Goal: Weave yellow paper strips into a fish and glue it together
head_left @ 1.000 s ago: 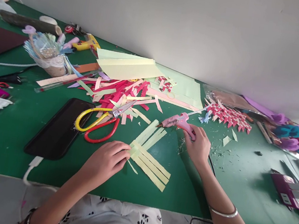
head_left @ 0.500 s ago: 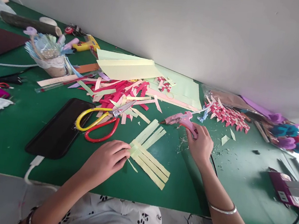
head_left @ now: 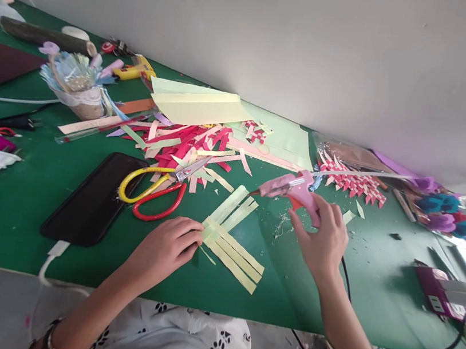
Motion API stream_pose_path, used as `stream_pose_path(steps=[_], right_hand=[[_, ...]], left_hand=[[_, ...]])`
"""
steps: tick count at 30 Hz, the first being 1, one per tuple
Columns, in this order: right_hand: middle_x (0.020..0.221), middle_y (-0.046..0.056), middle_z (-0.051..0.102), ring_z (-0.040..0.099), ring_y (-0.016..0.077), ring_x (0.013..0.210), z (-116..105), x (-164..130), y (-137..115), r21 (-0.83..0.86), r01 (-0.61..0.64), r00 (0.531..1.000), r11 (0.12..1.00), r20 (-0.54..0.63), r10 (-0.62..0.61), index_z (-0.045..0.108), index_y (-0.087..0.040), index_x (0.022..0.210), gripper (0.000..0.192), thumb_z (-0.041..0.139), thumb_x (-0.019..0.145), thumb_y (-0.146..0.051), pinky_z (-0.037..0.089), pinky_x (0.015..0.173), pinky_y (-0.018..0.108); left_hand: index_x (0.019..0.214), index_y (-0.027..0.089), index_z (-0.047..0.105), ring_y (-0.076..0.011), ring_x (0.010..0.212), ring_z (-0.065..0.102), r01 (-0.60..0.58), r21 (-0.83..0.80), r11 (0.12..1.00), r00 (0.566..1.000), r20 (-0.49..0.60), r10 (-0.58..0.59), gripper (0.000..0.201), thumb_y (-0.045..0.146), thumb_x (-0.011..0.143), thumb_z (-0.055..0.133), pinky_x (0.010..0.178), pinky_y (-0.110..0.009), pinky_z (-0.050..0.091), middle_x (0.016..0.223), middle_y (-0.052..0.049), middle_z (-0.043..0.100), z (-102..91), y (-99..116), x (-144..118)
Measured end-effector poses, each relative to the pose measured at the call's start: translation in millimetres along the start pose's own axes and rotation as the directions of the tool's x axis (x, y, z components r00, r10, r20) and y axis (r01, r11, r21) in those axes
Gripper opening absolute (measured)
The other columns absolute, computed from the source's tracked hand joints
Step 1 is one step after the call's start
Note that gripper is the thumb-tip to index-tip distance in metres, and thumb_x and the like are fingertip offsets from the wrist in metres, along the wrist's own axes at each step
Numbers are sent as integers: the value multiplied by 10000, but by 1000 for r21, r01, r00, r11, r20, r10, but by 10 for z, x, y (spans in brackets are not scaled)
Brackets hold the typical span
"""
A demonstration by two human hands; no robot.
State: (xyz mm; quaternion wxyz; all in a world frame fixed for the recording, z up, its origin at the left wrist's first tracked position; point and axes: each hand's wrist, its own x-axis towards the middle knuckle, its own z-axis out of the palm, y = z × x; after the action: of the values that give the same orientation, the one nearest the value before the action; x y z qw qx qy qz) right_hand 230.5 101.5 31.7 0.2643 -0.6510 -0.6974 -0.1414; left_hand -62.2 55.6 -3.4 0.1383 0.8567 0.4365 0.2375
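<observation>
My left hand [head_left: 164, 248] presses its fingertips on the corner where pale yellow-green paper strips [head_left: 230, 238] cross on the green table [head_left: 15, 213]. My right hand [head_left: 322, 233] grips a pink glue gun [head_left: 287, 187], lifted off the table with its nozzle pointing left, just right of the strips' upper ends. A clear glue stick juts from the gun's back. Scissors [head_left: 153, 189] with yellow and red handles lie to the left of the strips.
A black phone [head_left: 91, 198] on a cable lies left of the scissors. A heap of red, pink and cream paper strips [head_left: 189, 142] and folded sheets [head_left: 199, 103] lie behind. A woven red-white mat [head_left: 355, 183], a cup of craft bits [head_left: 78, 89] and purple boxes [head_left: 445, 285] stand around.
My right hand has raised the glue gun off the table and shifted it slightly right. My left hand has stayed on the strips.
</observation>
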Motion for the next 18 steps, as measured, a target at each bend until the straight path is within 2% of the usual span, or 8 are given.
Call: stream_pose_path(steps=[3, 6, 18], right_hand=[[892, 54, 592, 547, 158, 706, 6, -118, -176, 17, 141, 988, 990, 57, -142, 510, -199, 1123, 400, 520, 821, -461, 349, 603, 270], [901, 49, 605, 560, 152, 720, 71, -206, -271, 35, 206, 971, 978, 114, -209, 501, -202, 1134, 374, 511, 838, -431, 345, 619, 269], [921, 61, 611, 569, 158, 728, 147, -273, -291, 76, 233, 954, 969, 178, -243, 516, -205, 1145, 329, 470, 867, -375, 337, 612, 272]], left_hand=[[831, 198, 569, -182, 911, 581, -1, -4, 1000, 1000, 8, 1, 203, 99, 848, 392, 767, -317, 485, 964, -49, 622, 1, -3, 1], [837, 195, 570, -185, 925, 578, 3, -7, 1000, 1000, 15, -3, 198, 97, 847, 399, 778, -327, 485, 975, -51, 621, 3, -5, -2], [776, 192, 569, -183, 892, 597, 7, 10, 1000, 1000, -7, -7, 209, 104, 832, 388, 749, -319, 500, 940, -56, 637, -20, 17, 15]])
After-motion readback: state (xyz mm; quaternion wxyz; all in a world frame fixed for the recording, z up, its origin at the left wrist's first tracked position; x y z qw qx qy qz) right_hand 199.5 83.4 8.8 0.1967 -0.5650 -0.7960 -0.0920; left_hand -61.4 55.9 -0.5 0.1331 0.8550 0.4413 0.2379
